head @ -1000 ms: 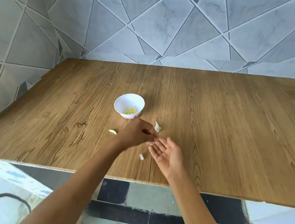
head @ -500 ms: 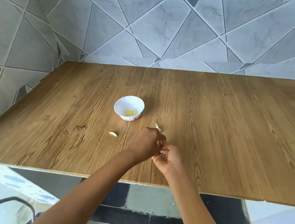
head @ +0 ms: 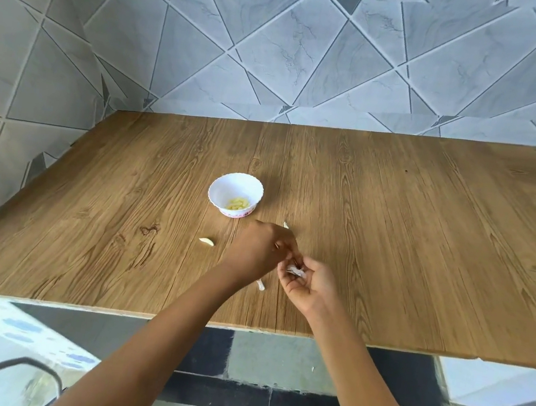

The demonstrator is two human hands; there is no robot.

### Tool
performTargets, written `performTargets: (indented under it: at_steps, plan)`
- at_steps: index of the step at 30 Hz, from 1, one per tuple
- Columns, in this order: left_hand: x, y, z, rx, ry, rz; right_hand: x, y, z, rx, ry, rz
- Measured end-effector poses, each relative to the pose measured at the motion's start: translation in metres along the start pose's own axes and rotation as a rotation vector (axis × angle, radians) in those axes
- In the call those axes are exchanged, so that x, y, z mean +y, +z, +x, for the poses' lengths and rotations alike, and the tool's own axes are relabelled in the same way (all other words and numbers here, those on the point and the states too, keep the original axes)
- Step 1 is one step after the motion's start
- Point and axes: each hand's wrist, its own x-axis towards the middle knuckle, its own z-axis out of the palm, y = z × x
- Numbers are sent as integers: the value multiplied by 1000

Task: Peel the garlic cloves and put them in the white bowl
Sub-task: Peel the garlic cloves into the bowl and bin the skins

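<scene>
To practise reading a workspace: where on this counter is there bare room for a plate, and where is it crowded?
Bare: the counter right of the right hand; the strip behind the white bowl; the left side beyond the loose clove. Crowded: between bowl and front edge, where the left hand and right hand hold the garlic clove among peel scraps.

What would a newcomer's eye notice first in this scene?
Over the table, the right hand holds a garlic clove while the left hand pinches at it. Just behind stands the white bowl with yellowish peeled garlic inside; one loose clove lies left of the hands.
</scene>
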Motion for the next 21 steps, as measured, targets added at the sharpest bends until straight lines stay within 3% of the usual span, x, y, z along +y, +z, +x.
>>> performTargets:
  at_steps: [3,10,15,21]
  plan:
    - [-18,-12,-4,17,-81,22,-7,-8,4,-5,-14,30]
    - [-37,8,-22,-281,-70,164,-16,-17,6,19,-64,33]
    - [-40,23,-28,-175,-31,223,-15,-20,5,23,-77,13]
    - [-28,10,-13,69,-40,-73,-7,-19,6,20,-64,-64]
